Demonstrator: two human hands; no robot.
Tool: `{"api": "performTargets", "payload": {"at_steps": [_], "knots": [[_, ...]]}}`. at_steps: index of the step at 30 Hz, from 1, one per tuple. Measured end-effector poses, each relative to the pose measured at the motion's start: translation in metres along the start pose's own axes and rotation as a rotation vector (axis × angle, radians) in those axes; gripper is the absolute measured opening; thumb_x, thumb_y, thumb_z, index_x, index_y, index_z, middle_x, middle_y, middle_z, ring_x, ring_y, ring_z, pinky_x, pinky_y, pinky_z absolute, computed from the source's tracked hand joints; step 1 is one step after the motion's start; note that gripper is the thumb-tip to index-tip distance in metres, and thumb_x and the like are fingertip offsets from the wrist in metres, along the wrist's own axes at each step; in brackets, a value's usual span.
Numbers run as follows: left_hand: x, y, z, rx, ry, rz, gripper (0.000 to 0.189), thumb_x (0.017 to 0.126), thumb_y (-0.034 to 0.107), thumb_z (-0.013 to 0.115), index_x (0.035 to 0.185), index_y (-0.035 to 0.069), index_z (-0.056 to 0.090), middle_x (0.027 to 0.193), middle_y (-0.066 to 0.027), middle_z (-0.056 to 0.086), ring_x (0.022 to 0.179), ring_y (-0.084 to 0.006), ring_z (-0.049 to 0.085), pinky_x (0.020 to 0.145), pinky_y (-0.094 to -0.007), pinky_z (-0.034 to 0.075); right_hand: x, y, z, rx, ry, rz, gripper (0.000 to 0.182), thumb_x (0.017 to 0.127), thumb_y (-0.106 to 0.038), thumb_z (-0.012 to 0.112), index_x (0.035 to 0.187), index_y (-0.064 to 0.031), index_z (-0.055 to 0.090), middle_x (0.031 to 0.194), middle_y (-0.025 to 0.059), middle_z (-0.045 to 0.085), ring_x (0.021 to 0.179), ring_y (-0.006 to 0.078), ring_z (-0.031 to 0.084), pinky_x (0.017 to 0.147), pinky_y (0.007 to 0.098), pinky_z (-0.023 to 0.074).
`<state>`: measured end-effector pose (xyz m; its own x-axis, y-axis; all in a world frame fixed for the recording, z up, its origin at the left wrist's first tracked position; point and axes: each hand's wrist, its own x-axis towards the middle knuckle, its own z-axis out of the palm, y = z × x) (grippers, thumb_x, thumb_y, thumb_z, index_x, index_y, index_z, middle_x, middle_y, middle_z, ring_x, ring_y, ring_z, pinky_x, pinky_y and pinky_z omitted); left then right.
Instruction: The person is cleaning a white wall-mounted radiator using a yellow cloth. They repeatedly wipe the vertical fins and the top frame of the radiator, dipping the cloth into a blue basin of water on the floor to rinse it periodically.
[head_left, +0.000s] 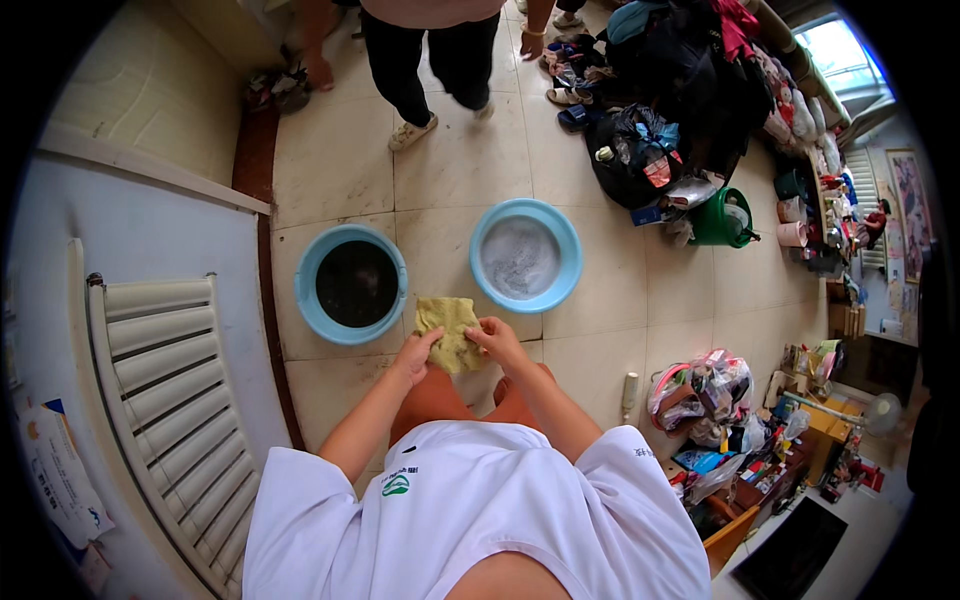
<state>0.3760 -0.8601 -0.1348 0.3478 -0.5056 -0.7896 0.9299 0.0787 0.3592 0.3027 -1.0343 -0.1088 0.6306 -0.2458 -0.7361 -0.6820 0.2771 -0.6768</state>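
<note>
A yellow cloth (450, 330) with dark stains is spread between my two hands above my knees. My left hand (421, 354) pinches its left edge, thumb on top. At the opposite edge, my right hand (496, 339) grips the cloth with thumb and fingers. Beyond it on the left, a light blue plastic basin (304, 304) holds very dark water (357, 285). Another light blue plastic basin (574, 259), further to the right, contains greyish water with suds (519, 259). Both basins stand on the tiled floor, apart from the cloth.
A person in dark trousers (459, 71) stands past the basins. Bags and clothes (637, 157) are heaped at the upper right, beside a green bin (712, 219). A white radiator (176, 375) is on the left wall. A bottle (629, 394) and plastic bags (712, 397) lie to the right.
</note>
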Motion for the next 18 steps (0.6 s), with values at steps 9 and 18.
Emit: {"api": "performTargets", "payload": {"at_steps": [9,18], "knots": [[0.109,-0.068,0.051,0.463,0.069,0.003,0.027,0.088,0.021,0.055,0.113,0.009,0.053,0.090,-0.0030,0.063,0.073,-0.0089,0.058,0.067,-0.0260,0.049,0.096,0.059,-0.190,-0.001,0.227,-0.169,0.019,0.079,-0.010,0.064,0.094,-0.0012,0.055,0.078,0.0037,0.059,0.068,0.0113,0.055,0.060,0.0255,0.0453],[0.143,-0.147,0.167,0.299,0.397,-0.068,0.028,0.092,0.022,0.047,0.116,0.008,0.051,0.092,-0.0027,0.061,0.076,-0.0084,0.059,0.071,-0.0244,0.047,0.195,0.084,-0.392,-0.444,0.339,-0.255,0.016,0.081,-0.009,0.060,0.094,-0.0028,0.053,0.075,0.0050,0.059,0.065,0.0122,0.055,0.060,0.0285,0.0461]]}}
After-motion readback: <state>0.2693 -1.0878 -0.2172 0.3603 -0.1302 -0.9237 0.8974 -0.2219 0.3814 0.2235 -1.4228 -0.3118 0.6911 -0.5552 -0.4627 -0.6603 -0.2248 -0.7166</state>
